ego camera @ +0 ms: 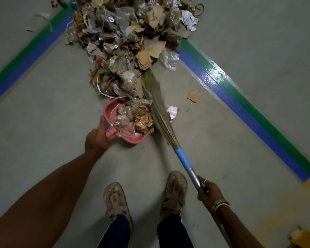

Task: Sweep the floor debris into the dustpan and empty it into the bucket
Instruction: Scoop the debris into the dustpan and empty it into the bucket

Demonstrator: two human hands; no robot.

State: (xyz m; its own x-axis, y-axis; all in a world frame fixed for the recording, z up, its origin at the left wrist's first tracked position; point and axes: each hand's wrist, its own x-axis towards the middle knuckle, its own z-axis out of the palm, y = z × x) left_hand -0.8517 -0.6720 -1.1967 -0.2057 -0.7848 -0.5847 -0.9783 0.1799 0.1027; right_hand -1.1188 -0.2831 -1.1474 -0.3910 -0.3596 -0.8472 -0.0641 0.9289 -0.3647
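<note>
Forearms: both are seen bare.
Right wrist: thin silvery bangles [220,203] are worn, stacked close together.
Right hand [207,191]: a slim ring [205,181] is worn on one finger.
Feet: tan strapped sandals [115,210] are worn, open at the toes.
Legs: dark blue trousers [115,231] are worn, ending at the ankles.

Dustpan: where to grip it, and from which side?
The short handle at the near-left corner of the dustpan, from the person's side, fingers curled round it as the left hand does. The mouth faces the debris pile, the pan is loaded, and the broom blocks the right.
</note>
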